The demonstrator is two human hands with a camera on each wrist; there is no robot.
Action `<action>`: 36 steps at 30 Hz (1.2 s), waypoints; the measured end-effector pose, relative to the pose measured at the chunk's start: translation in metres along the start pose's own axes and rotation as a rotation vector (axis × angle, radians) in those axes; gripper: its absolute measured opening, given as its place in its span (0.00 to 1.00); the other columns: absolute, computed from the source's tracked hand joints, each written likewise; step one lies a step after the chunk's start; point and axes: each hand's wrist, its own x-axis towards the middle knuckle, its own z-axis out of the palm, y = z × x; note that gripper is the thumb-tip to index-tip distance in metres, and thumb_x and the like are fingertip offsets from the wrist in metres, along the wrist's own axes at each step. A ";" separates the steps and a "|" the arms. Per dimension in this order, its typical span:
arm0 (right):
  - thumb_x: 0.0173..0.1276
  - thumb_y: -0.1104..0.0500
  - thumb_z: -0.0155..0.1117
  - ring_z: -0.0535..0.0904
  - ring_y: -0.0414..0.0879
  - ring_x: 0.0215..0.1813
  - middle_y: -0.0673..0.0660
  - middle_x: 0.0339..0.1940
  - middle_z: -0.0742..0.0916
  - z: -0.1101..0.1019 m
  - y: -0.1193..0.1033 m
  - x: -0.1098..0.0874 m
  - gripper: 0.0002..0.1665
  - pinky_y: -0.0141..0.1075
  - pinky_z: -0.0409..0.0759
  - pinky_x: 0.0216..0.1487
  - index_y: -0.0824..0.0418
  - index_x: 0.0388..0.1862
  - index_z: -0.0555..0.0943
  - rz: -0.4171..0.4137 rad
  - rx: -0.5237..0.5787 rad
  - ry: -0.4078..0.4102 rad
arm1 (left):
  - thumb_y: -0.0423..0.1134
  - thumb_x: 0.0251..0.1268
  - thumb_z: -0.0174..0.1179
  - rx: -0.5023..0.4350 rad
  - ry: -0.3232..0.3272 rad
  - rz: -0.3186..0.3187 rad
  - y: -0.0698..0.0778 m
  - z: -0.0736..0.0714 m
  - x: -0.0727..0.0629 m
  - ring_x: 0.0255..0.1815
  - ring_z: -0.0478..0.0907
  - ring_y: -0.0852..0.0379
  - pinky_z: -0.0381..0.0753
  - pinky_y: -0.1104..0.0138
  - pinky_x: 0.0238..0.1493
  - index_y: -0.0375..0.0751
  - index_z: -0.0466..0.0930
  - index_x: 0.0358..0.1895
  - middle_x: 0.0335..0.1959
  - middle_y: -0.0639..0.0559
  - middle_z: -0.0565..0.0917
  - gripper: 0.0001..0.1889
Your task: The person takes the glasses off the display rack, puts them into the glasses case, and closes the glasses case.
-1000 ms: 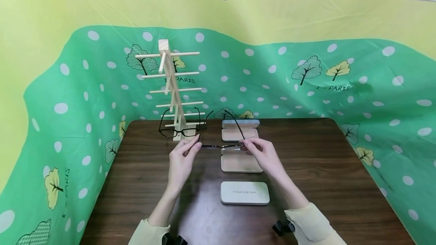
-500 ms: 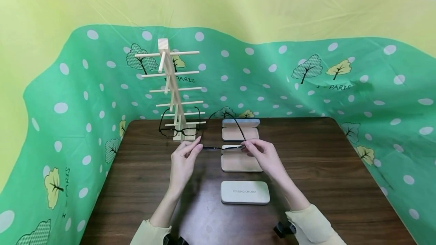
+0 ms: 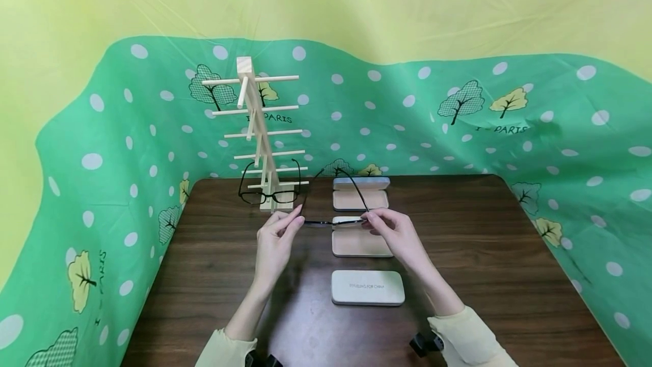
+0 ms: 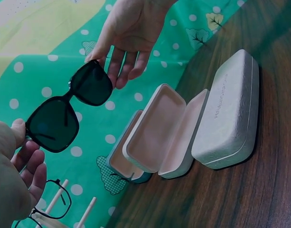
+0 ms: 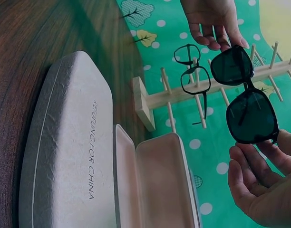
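Black sunglasses (image 4: 54,124) with dark lenses hang in the air between both hands, temples unfolded and pointing away from me. My left hand (image 3: 274,242) pinches one end of the frame between thumb and fingers. At the other end, my right hand (image 3: 396,235) pinches the corner near the hinge. In the right wrist view the sunglasses (image 5: 252,116) show both lenses whole. Behind the left hand, black-framed eyeglasses (image 3: 269,197) with clear lenses hang low on a wooden peg rack (image 3: 258,123).
Beneath the sunglasses stands an open glasses case (image 3: 361,244) with a pink lining. A second open case (image 3: 359,201) sits behind it. Closer to me lies a closed white glasses case (image 3: 368,287) on the dark wooden table (image 3: 489,276). Patterned cloth (image 3: 397,112) surrounds the table.
Both hands, holding the sunglasses, have shifted very slightly toward me and to the right. The grips look the same. The view has tilted a little.
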 end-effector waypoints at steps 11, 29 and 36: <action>0.81 0.55 0.58 0.89 0.52 0.50 0.67 0.49 0.90 -0.001 0.001 -0.001 0.17 0.40 0.88 0.53 0.67 0.52 0.85 0.000 -0.002 0.000 | 0.41 0.69 0.68 0.025 0.010 0.011 0.005 0.001 -0.001 0.26 0.66 0.66 0.63 0.77 0.28 0.48 0.89 0.55 0.30 0.49 0.84 0.13; 0.80 0.54 0.59 0.89 0.54 0.51 0.66 0.49 0.90 -0.001 0.003 -0.004 0.17 0.37 0.88 0.53 0.67 0.51 0.85 0.022 -0.008 -0.002 | 0.30 0.66 0.67 0.055 0.021 -0.020 0.031 0.002 -0.006 0.26 0.64 0.66 0.61 0.77 0.31 0.37 0.89 0.53 0.29 0.41 0.82 0.13; 0.80 0.54 0.59 0.90 0.54 0.51 0.66 0.49 0.90 0.000 0.004 -0.005 0.17 0.39 0.88 0.53 0.66 0.51 0.85 0.031 -0.010 0.000 | 0.34 0.66 0.68 0.068 0.019 -0.006 0.004 0.005 -0.003 0.26 0.64 0.66 0.61 0.76 0.30 0.41 0.89 0.53 0.30 0.45 0.84 0.14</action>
